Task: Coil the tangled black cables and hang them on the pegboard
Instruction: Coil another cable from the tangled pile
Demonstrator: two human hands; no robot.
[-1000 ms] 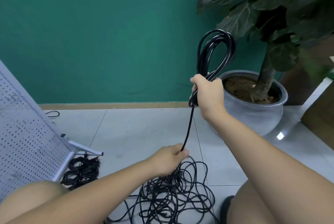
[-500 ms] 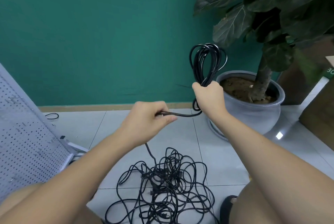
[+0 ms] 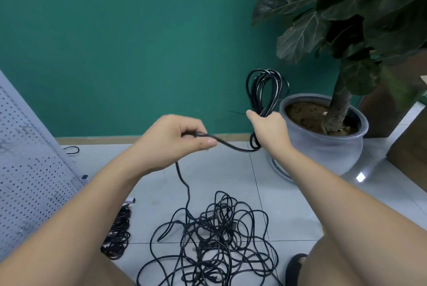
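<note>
The black cable (image 3: 231, 146) sags in a shallow curve between the two hands. The right hand (image 3: 269, 129) grips a coil (image 3: 265, 91) of it. Several loops are gathered in the fist and stand upright above the knuckles, with shorter loops hanging out below the palm. The left hand (image 3: 175, 140) pinches the cable between thumb and curled fingers, about level with the right hand and a little apart from it on the left.

From under the left hand the cable drops to the tangled pile (image 3: 215, 239). The pile lies loose on the tiled floor (image 3: 208, 175), below and between both forearms and in front of the person's knees.

Below the left forearm a second bundle of black cables (image 3: 117, 232) lies on the floor, just beside the foot of the white pegboard (image 3: 30, 170). The pegboard stands tilted, well to the left of the left hand. A small black loop (image 3: 72, 150) lies on the floor past its edge, near the baseboard.

Just to the right of the right hand stands a grey glazed plant pot (image 3: 328, 151) filled with soil. A fiddle-leaf plant (image 3: 346, 20) rises from it, high above both hands. Behind the hands is a teal wall (image 3: 138, 43). Under the right forearm a dark sandal (image 3: 295, 267) shows beside the right knee.
</note>
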